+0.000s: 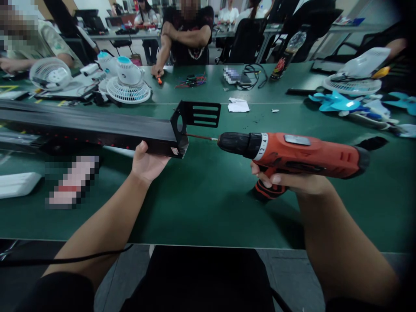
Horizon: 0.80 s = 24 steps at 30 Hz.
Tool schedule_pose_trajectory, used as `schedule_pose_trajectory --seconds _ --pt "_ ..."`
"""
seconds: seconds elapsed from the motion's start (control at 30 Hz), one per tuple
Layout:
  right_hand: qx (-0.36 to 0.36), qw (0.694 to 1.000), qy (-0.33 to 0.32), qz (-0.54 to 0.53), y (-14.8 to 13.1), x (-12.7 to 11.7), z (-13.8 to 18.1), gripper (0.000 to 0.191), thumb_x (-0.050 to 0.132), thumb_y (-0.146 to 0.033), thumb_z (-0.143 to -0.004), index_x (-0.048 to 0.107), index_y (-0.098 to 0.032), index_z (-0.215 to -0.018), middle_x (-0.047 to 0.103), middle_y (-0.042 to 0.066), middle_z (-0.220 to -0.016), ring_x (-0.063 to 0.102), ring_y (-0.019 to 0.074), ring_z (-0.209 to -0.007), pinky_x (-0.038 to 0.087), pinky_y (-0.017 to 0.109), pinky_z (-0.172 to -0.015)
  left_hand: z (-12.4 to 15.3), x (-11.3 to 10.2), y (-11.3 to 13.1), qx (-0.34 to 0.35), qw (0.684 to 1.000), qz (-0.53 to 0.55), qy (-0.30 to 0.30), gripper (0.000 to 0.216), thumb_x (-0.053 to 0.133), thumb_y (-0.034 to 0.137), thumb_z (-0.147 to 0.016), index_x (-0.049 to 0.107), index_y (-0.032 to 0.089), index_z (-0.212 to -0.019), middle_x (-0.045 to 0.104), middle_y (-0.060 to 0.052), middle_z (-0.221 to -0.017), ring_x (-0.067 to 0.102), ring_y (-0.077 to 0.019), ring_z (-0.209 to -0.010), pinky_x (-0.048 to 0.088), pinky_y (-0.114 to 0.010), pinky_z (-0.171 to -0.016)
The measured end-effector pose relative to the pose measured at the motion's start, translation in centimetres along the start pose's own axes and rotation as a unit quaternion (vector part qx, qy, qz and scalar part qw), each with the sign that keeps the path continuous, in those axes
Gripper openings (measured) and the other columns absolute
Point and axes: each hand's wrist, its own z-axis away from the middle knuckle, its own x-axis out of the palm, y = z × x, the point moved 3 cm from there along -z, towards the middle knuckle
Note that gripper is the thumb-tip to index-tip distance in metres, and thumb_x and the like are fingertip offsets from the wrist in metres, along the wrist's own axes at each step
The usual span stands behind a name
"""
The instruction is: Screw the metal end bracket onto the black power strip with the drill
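Observation:
My left hand (147, 161) grips the underside of a long black metal bar (97, 128) near its right end, holding it above the green table (208, 203). A slotted bracket (199, 114) stands at that end. My right hand (292, 180) is wrapped round the handle of an orange and black cordless drill (292, 151). The drill lies level and points left. Its thin bit (199, 137) touches the end face of the bar.
Small white and blue desk fans (126, 80) and loose fan parts (354, 78) lie on the far half of the table, with coloured wires (191, 81) and paper scraps (238, 105). A person with folded arms (186, 34) sits opposite; others sit at left and right.

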Motion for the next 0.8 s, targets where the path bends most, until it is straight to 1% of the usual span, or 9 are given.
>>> schedule_pose_trajectory --seconds 0.17,0.3,0.4,0.6,0.7,0.8 --pt "0.002 1.0 -0.001 0.011 -0.03 0.15 -0.06 0.032 0.092 -0.05 -0.095 0.084 -0.025 -0.113 0.075 0.003 -0.083 0.063 0.0141 -0.057 0.056 0.027 -0.05 0.01 0.08 0.07 -0.002 0.999 -0.032 -0.018 0.076 0.098 0.059 -0.079 0.075 0.032 -0.146 0.08 -0.01 -0.147 0.062 -0.0447 -0.157 0.065 -0.054 -0.117" --pt "-0.01 1.0 -0.002 0.006 -0.06 0.21 -0.05 0.029 0.091 -0.047 -0.096 0.083 -0.025 -0.113 0.077 0.004 -0.088 0.062 0.0131 -0.057 0.056 0.026 -0.05 0.03 0.11 0.11 -0.006 1.0 -0.016 -0.011 0.075 0.099 0.057 -0.078 0.074 0.032 -0.144 0.081 -0.009 -0.145 0.059 -0.0424 -0.16 0.064 -0.051 -0.118" --pt "-0.022 1.0 -0.008 0.001 -0.07 0.18 -0.03 0.026 0.091 -0.044 -0.098 0.084 -0.023 -0.113 0.078 0.006 -0.093 0.062 0.0123 -0.059 0.056 0.025 -0.052 0.04 0.25 0.19 -0.007 1.0 -0.013 -0.012 0.076 0.101 0.056 -0.076 0.074 0.032 -0.143 0.082 -0.01 -0.143 0.059 -0.0425 -0.159 0.064 -0.05 -0.116" --pt "-0.008 1.0 -0.005 0.005 0.08 0.07 0.08 0.03 0.092 -0.047 -0.097 0.085 -0.025 -0.114 0.076 0.004 -0.087 0.064 0.0137 -0.059 0.055 0.026 -0.051 0.0 0.44 0.25 -0.001 0.999 -0.018 -0.035 0.08 0.103 0.059 -0.073 0.076 0.029 -0.142 0.081 -0.011 -0.146 0.062 -0.0422 -0.156 0.065 -0.046 -0.114" --pt "-0.006 1.0 -0.003 0.006 0.07 0.15 0.07 0.031 0.093 -0.049 -0.096 0.085 -0.026 -0.115 0.075 0.003 -0.085 0.063 0.0139 -0.057 0.052 0.025 -0.048 -0.11 0.2 0.14 0.002 0.999 -0.024 -0.03 0.077 0.101 0.058 -0.075 0.076 0.029 -0.141 0.083 -0.01 -0.141 0.063 -0.0418 -0.156 0.064 -0.047 -0.116" --pt "-0.017 1.0 0.0 0.007 0.04 0.16 0.03 0.03 0.092 -0.048 -0.096 0.085 -0.027 -0.115 0.073 0.002 -0.081 0.062 0.0141 -0.057 0.054 0.027 -0.049 -0.21 -0.07 0.04 0.003 0.999 -0.024 -0.027 0.075 0.1 0.059 -0.077 0.077 0.027 -0.141 0.085 -0.011 -0.134 0.064 -0.042 -0.155 0.065 -0.047 -0.115"
